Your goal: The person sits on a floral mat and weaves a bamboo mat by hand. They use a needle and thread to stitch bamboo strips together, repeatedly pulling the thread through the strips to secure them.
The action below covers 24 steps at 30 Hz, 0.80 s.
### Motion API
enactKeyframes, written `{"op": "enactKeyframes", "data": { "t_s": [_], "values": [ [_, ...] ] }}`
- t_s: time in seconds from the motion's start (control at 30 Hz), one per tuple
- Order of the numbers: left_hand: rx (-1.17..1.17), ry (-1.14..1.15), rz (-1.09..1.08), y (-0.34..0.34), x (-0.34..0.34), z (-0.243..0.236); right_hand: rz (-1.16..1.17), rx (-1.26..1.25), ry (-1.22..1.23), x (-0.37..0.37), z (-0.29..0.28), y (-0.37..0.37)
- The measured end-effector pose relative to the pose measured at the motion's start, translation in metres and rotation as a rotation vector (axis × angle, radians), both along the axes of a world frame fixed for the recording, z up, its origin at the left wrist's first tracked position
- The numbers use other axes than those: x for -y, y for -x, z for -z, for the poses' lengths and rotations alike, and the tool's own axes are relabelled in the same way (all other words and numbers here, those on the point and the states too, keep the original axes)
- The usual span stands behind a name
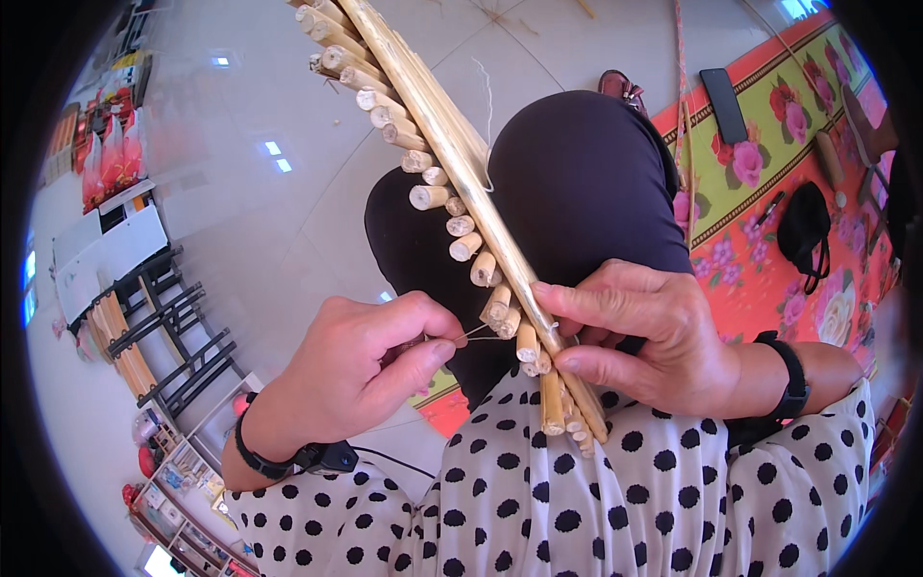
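Across my lap, running from the top of the view toward my belly, lies a bundle of pale dry stalks. A long straight stalk (446, 149) lies along it, with the cut ends of several short stalks (429, 197) sticking out in a row on its left side. My left hand (375, 365) pinches a thin thread (483, 336) that runs to the stalks near the lower end. My right hand (644, 337) grips the long stalk from the right, between thumb and fingers. Another loose thread (487, 106) trails off higher up. The bundle's far end is cut off by the view.
To the right, a floral mat (836, 317) carries a black phone (723, 106), a pen (770, 209) and a black pouch-like thing (805, 228). Dark metal frames (178, 322), red bags (120, 154) and a shelf (183, 524) stand at the left on pale tiles.
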<state>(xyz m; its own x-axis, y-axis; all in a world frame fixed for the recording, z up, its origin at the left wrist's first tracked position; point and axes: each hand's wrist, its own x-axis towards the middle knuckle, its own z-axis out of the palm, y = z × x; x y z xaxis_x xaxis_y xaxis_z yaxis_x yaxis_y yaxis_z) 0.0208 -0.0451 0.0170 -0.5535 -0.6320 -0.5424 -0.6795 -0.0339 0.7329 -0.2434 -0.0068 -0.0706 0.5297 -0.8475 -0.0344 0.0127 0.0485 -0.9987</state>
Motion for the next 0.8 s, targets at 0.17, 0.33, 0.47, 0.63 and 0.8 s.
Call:
{"op": "enactKeyframes", "data": {
  "t_s": [0.17,0.33,0.47,0.63,0.8],
  "values": [
    [0.011,-0.032,-0.013,0.005,0.001,-0.003,-0.007,-0.011,-0.005,-0.003,0.0,0.001],
    [0.031,0.006,-0.078,0.007,-0.003,-0.004,0.003,-0.009,-0.025,-0.003,-0.002,0.001],
    [0.033,0.176,-0.04,0.006,-0.009,0.001,0.036,0.042,0.013,-0.006,0.003,-0.003],
    [-0.038,0.295,-0.025,0.002,-0.017,0.014,0.03,0.062,0.009,-0.007,0.004,-0.003],
    [-0.016,0.236,-0.035,0.001,-0.017,0.011,0.044,0.044,0.02,-0.007,0.004,-0.003]
  ]
}}
